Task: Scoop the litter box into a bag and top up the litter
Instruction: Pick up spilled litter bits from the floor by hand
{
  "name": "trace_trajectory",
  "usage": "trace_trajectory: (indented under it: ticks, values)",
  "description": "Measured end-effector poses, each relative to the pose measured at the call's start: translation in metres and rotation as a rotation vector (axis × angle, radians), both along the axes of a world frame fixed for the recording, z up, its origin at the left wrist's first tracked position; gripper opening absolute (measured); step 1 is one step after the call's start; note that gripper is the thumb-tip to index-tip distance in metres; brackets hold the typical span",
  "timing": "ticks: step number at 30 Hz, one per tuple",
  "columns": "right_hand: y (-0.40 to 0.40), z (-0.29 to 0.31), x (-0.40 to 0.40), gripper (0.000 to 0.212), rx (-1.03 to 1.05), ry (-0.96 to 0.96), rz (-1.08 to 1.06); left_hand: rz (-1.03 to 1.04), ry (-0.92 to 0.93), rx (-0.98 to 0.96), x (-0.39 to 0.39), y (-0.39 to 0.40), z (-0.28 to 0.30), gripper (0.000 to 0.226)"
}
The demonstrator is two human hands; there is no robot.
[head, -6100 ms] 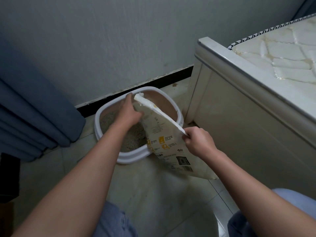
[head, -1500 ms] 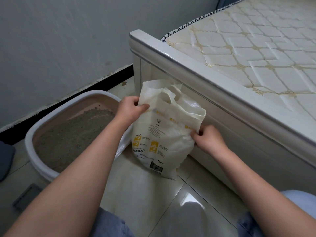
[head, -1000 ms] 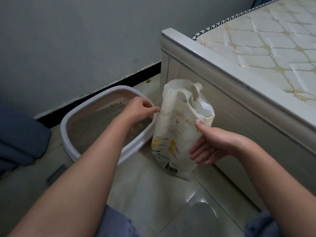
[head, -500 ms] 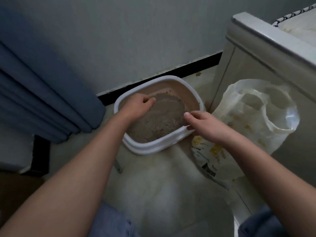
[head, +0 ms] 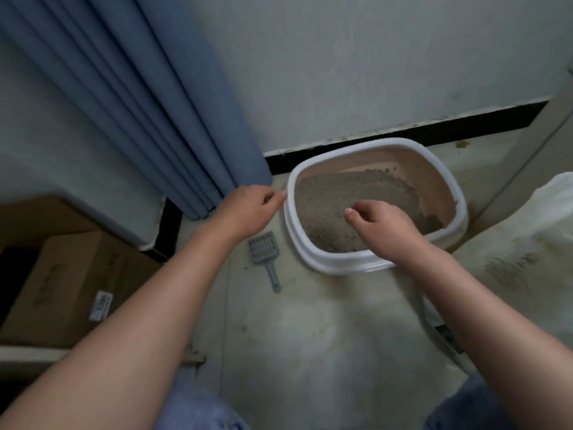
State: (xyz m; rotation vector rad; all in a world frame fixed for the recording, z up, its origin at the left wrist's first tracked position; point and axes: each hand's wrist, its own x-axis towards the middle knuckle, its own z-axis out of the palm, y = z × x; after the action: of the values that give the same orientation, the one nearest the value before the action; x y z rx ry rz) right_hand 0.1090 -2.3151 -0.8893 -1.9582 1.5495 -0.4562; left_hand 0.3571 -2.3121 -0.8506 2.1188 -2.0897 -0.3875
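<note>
The litter box, white-rimmed with a beige inside, stands on the floor by the wall and holds a heap of grey litter. My right hand hovers over the box's near edge, fingers loosely curled, holding nothing. My left hand is just left of the box's rim with its fingertips near the rim, also holding nothing. A grey slotted scoop lies on the floor below my left hand. The white litter bag stands at the right edge, blurred and partly cut off.
Blue curtains hang at the left down to the floor. A cardboard box sits at the lower left. A black skirting strip runs along the wall behind the litter box. My knees in blue jeans show at the bottom.
Both hands let go of the litter bag, which now stands at the right. My view swung left, the scoop came into sight, and my left hand moved off the litter to the box's left side.
</note>
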Motion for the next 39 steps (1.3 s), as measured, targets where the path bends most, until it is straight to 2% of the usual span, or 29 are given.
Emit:
trace_trajectory:
  ticks: [7,13,18,22,32,39]
  values:
    - [0.004,-0.005,0.051,0.032,0.024,-0.028,0.125,0.116,-0.043,-0.033,0.055,0.039,0.005,0.056]
    - [0.009,-0.009,0.087,0.031,0.015,-0.017,0.203,0.132,-0.061,-0.008,0.075,0.069,0.006,0.051]
    - [0.015,-0.013,0.104,0.033,-0.029,0.040,0.249,0.095,-0.160,0.051,0.067,0.085,-0.003,0.047]
    - [0.017,-0.015,0.105,0.036,-0.096,0.133,0.307,0.107,-0.200,0.026,0.070,0.088,0.000,0.043]
    - [0.019,-0.019,0.102,0.038,-0.158,0.191,0.283,0.083,-0.344,0.014,0.051,0.080,-0.012,0.053]
    - [0.017,-0.026,0.095,0.042,-0.222,0.172,0.270,0.011,-0.282,-0.060,0.033,0.072,-0.027,0.051]
